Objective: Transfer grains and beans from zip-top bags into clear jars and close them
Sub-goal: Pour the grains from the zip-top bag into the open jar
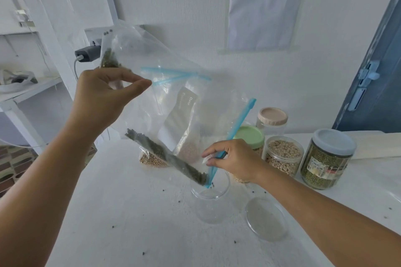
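A clear zip-top bag (152,84) with a blue zip strip hangs tilted over an open clear jar (209,204) on the white table. My left hand (108,93) pinches the bag's raised bottom corner. My right hand (232,158) pinches the bag's mouth by the blue zip just above the jar. A dark line of small green beans (167,158) lies along the bag's lower fold, running down to the jar's rim. The jar looks nearly empty. Its clear lid (267,218) lies flat on the table to the right.
Behind stand a lidded jar of green beans (327,160), an open jar of pale beans (283,156), a green-lidded jar (251,136) and a beige-lidded jar (272,120). Bags of pale grains (188,147) lean behind the held bag. Spilled beans dot the table (130,212).
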